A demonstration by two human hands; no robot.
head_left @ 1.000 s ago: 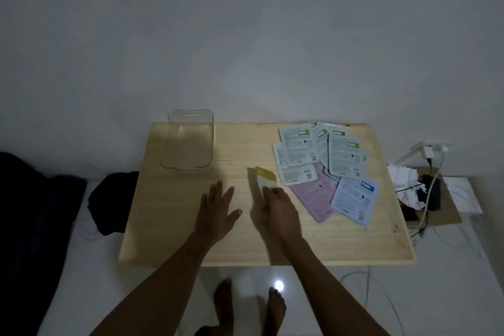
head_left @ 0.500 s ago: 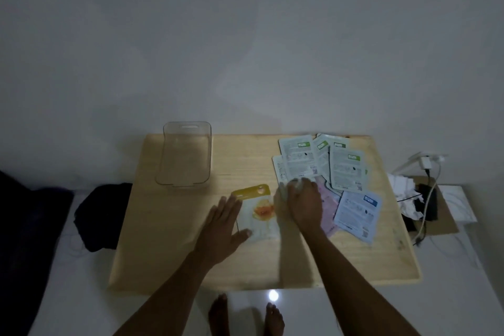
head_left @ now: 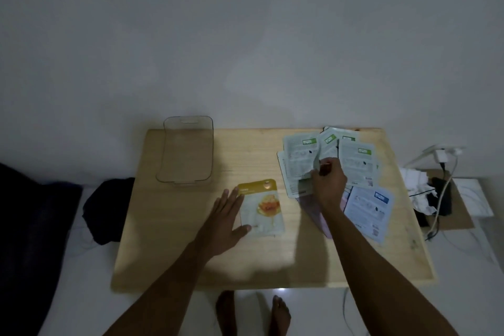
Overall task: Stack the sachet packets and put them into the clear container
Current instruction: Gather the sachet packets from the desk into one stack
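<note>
A yellow-topped sachet [head_left: 263,207] lies face up in the middle of the wooden table [head_left: 174,240]. My left hand [head_left: 226,219] rests flat beside it, thumb touching its lower left corner. At the right lies a loose heap of several sachets: green-labelled ones [head_left: 357,163], a pink one [head_left: 319,215] and a blue-labelled one [head_left: 368,210]. My right hand [head_left: 328,181] pinches the edge of a green-labelled sachet [head_left: 298,163], lifting it off the heap. The clear container [head_left: 188,153] stands with nothing inside at the table's far left.
A dark cloth [head_left: 107,210] lies on the floor left of the table. To the right sit crumpled white paper [head_left: 416,185], a black device and white charger cables [head_left: 444,172] on a low board. My bare feet [head_left: 253,314] show below the table's near edge.
The yellow sachet was laid flat on the table and my left hand came beside it. My right hand moved up-right to the heap and took hold of a green-labelled sachet.
</note>
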